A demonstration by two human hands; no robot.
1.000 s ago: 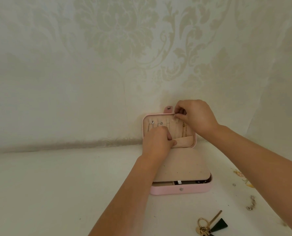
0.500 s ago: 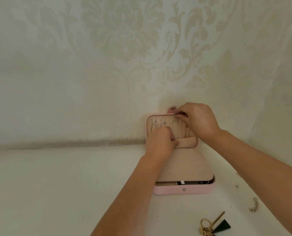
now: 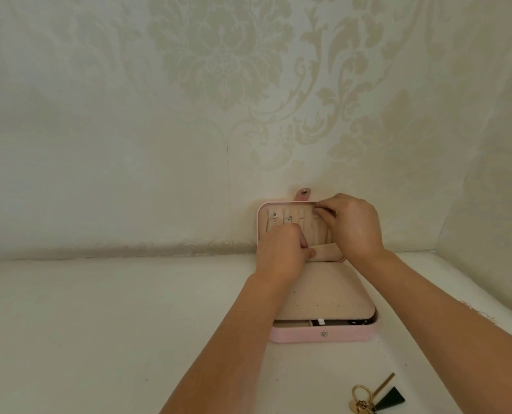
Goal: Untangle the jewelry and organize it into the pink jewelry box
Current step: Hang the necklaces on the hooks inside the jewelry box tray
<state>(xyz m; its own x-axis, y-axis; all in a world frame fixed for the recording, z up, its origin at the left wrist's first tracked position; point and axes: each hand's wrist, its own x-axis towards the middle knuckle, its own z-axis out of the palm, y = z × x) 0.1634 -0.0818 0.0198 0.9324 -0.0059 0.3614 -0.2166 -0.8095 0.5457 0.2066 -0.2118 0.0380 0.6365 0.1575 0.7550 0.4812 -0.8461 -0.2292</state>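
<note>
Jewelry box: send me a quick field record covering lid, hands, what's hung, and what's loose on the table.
box: pink jewelry box, open on white table
lid: upright against wall
base: covered by beige flap
hung: two silver chains on left hooks
left hand: fingers curled at pocket, hold unclear
right hand: pinching at top-right hook, item hidden
loose: key ring, front right

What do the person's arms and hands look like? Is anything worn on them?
The left forearm and right forearm are bare, with no sleeves in view. The left hand and right hand carry no gloves, and no ring, watch or bracelet shows on them.
</note>
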